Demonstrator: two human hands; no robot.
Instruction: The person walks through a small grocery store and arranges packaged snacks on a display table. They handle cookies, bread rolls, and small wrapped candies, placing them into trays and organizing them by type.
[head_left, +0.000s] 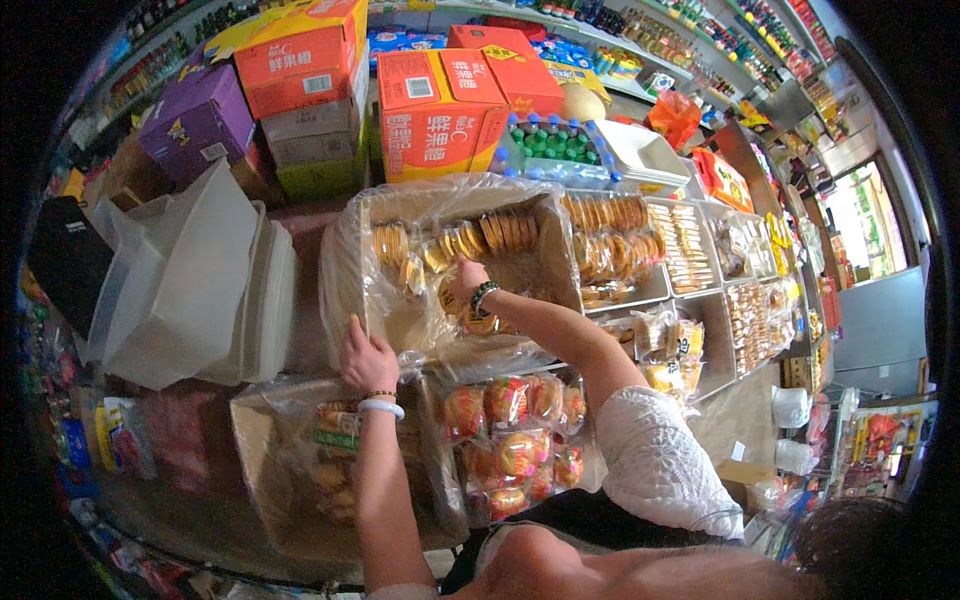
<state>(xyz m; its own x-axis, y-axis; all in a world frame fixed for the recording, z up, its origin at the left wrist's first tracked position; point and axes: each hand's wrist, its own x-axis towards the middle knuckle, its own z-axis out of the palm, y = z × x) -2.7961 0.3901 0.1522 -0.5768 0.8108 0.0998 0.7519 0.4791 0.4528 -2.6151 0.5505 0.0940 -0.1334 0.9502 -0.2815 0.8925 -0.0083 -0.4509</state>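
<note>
A cardboard box (457, 196) lined with clear plastic stands before me, holding rows of round packaged biscuits (510, 233) along its far side. My left hand (369, 363) grips the box's left edge and its plastic liner. Inside the box is my right hand (469, 280), fingers curled, close to a few loose wrapped biscuits (412, 274). Whether it holds one is hidden. Nearer to me sit a box of wrapped round buns (517, 453) and another lined cardboard box (262, 480) with packaged goods inside.
Nested white plastic bins (187, 277) stand at the left. Beyond the box are red drink cartons (442, 112), a purple carton (199, 120) and shrink-wrapped green-capped bottles (551, 146). White trays of packaged biscuits (682, 244) extend to the right. Stocked shelves (675, 60) line the back.
</note>
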